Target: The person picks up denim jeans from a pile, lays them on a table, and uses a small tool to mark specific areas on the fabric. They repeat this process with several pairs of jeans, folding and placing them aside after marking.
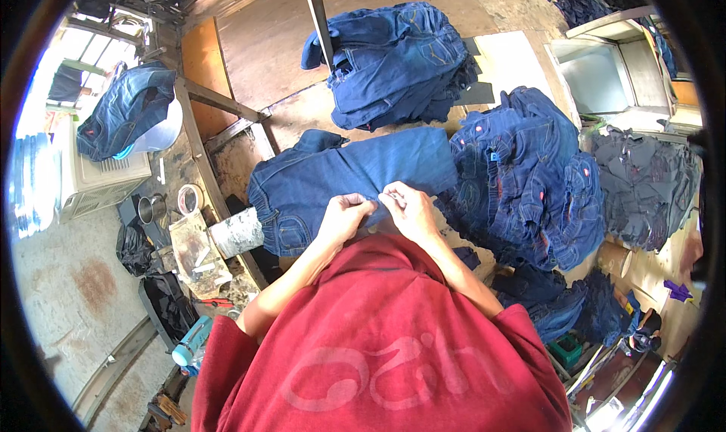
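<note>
A pair of blue jeans (340,167) lies stretched out sideways in front of me, its pocketed waist end to the left and a leg reaching right. My left hand (349,216) pinches the near edge of the denim, fingers closed. Close beside it on the right, my right hand (410,211) is also closed, its fingertips pressed together at the same edge. Creases in the cloth gather where the hands meet. Anything small between the fingertips cannot be made out.
Folded jeans (401,61) are stacked beyond, by a metal post. A heap of jeans (522,175) sits right, with dark grey garments (643,182) farther right. At left are a tape roll (190,198), a metal cup (150,208) and jeans (125,114) over a white appliance.
</note>
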The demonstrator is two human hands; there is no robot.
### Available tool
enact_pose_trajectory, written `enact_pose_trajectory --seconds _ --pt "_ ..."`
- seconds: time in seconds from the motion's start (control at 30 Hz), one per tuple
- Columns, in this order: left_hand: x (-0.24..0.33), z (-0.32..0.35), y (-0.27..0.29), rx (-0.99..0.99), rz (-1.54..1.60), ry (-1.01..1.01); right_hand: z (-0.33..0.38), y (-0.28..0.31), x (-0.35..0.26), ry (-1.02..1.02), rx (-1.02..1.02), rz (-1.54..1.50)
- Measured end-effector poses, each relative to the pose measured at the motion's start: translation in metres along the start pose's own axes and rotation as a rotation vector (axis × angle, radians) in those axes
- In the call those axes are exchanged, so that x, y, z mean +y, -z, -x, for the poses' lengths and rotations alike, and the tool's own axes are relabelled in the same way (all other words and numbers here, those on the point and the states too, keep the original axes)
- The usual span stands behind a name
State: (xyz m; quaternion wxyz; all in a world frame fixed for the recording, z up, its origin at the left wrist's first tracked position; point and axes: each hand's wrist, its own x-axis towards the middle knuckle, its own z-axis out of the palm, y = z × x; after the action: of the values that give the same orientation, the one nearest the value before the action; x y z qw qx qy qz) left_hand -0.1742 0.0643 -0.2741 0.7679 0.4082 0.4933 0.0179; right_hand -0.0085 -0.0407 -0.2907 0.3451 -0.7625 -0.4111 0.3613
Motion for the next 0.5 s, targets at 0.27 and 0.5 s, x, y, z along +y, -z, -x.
enact_pose_trajectory --seconds 0.27,0.5 --pt "0.005 0.01 0.039 -0.285 -0.022 0.007 0.017 0.02 -0.026 -0.117 0.09 0.045" --pt "0.011 0.01 0.049 -0.391 0.029 0.079 0.021 0.031 -0.062 0.187 0.055 0.405"
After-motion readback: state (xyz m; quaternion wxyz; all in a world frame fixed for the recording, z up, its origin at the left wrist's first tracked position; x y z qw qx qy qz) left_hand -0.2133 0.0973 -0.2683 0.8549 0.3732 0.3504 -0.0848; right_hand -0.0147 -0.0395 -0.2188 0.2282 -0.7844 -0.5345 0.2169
